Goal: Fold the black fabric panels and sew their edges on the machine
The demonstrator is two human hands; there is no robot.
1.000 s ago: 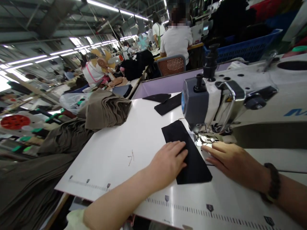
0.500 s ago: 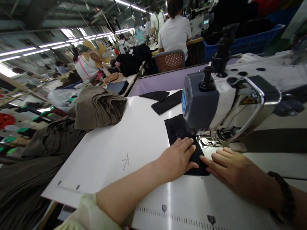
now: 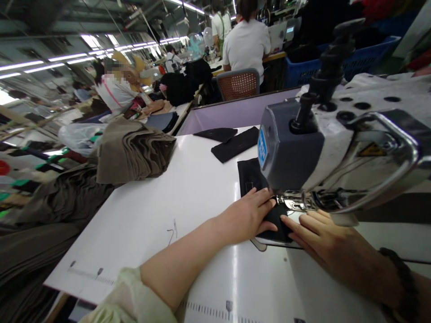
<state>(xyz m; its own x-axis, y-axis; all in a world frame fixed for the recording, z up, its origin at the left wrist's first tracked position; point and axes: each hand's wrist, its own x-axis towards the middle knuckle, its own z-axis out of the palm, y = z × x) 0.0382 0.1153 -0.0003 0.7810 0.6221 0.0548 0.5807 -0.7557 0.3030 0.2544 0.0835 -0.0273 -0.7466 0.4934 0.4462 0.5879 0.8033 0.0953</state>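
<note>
A black fabric piece (image 3: pixel 248 172) with a small stitched rectangle lies on the white table, its right part at the metal presser foot (image 3: pixel 281 201) of the sewing machine (image 3: pixel 289 143). My left hand (image 3: pixel 247 216) rests flat on the fabric, fingers stretched toward the foot and thumb apart. On the near right side, my right hand (image 3: pixel 336 246) lies on the machine bed, its extended index fingertip touching the fabric's edge. The other fingers of that hand bend slightly, close to the foot. The machine head hides the needle and part of the fabric.
Two more black fabric pieces (image 3: pixel 235 144) lie farther back on the table (image 3: pixel 141 224). A stack of folded brown fabric (image 3: pixel 134 152) stands at its left edge. Beyond are a purple panel (image 3: pixel 215 116), a chair (image 3: pixel 238 85), a blue crate (image 3: pixel 367 60) and seated people.
The black fabric has slid forward past the presser foot, with both hands moving along on it. A rounded edge of the bed plate now shows at its near end. The view has shifted slightly.
</note>
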